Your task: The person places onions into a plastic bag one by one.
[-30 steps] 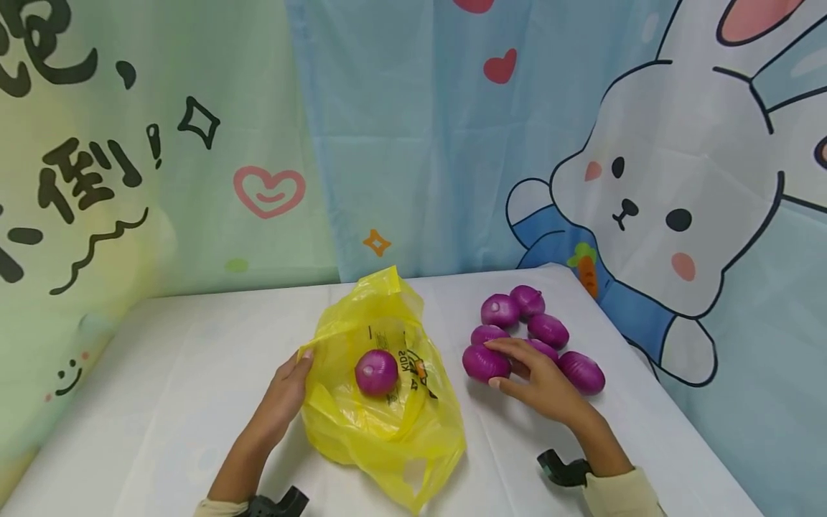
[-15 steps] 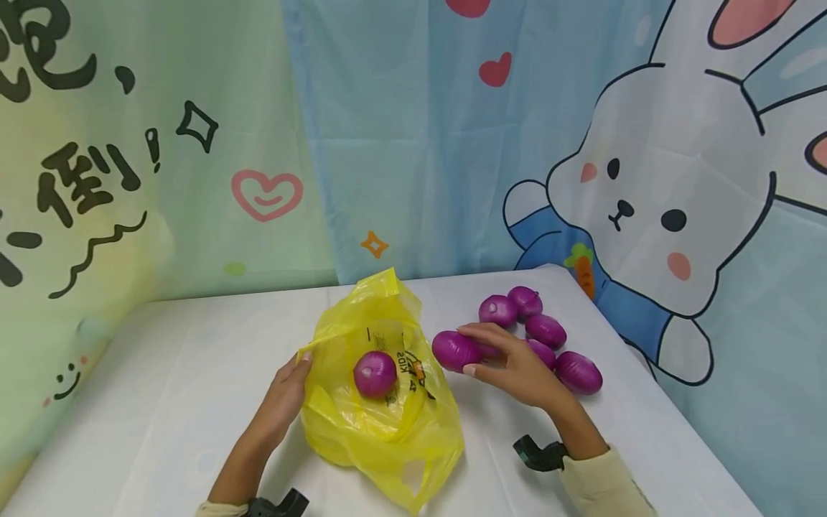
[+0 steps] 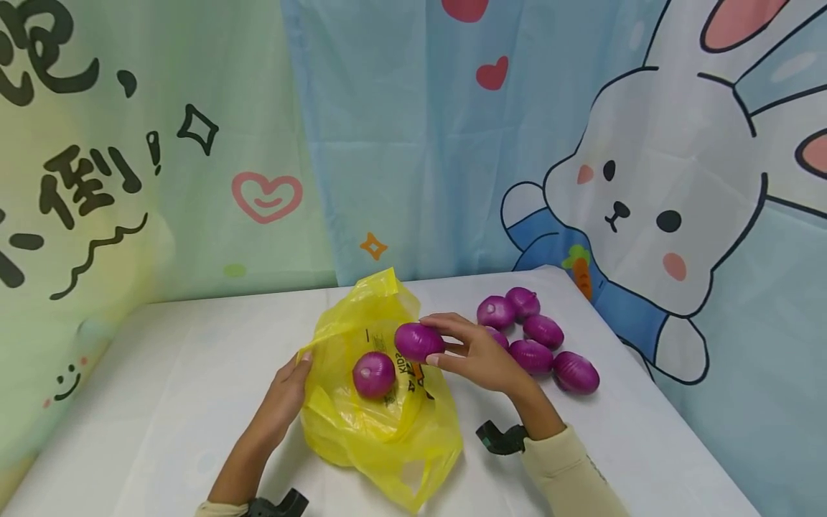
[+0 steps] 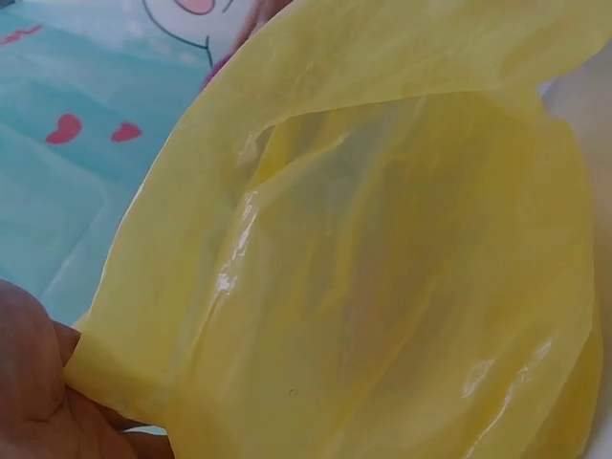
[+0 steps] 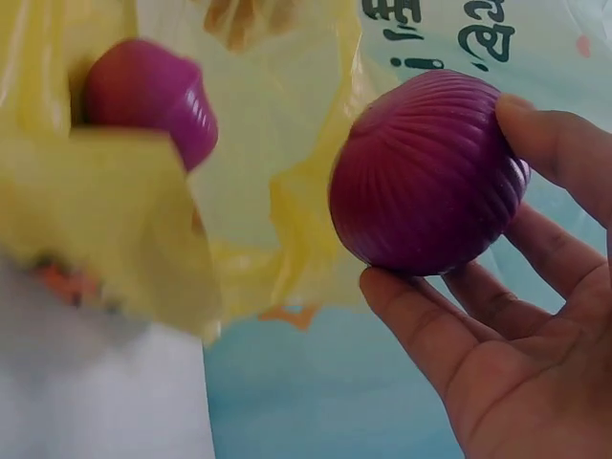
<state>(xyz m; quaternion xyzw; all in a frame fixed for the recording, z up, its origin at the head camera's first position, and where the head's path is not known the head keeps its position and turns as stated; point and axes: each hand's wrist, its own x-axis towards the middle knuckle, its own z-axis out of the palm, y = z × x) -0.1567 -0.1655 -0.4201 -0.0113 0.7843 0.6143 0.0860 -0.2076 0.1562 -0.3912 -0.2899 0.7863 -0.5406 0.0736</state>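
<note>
A yellow plastic bag [image 3: 388,445] lies on the white table, one purple onion [image 3: 374,375] showing at its middle. My left hand [image 3: 281,402] pinches the bag's left edge; in the left wrist view the fingers of that hand [image 4: 57,402] grip the yellow plastic [image 4: 382,287]. Over the bag's right side, my right hand [image 3: 481,355] holds another purple onion [image 3: 418,342] between thumb and fingertips. The right wrist view shows this held onion [image 5: 430,177] in the hand [image 5: 535,335], apart from the onion in the bag [image 5: 153,100].
Several purple onions [image 3: 531,356] lie grouped on the table's right part, beyond the right hand. Behind the white table [image 3: 161,402] hangs a printed curtain [image 3: 400,143] with a rabbit and hearts.
My right hand has lifted an onion from the group and moved left with it, over the bag's right side. My left hand has stayed at the bag's edge.
</note>
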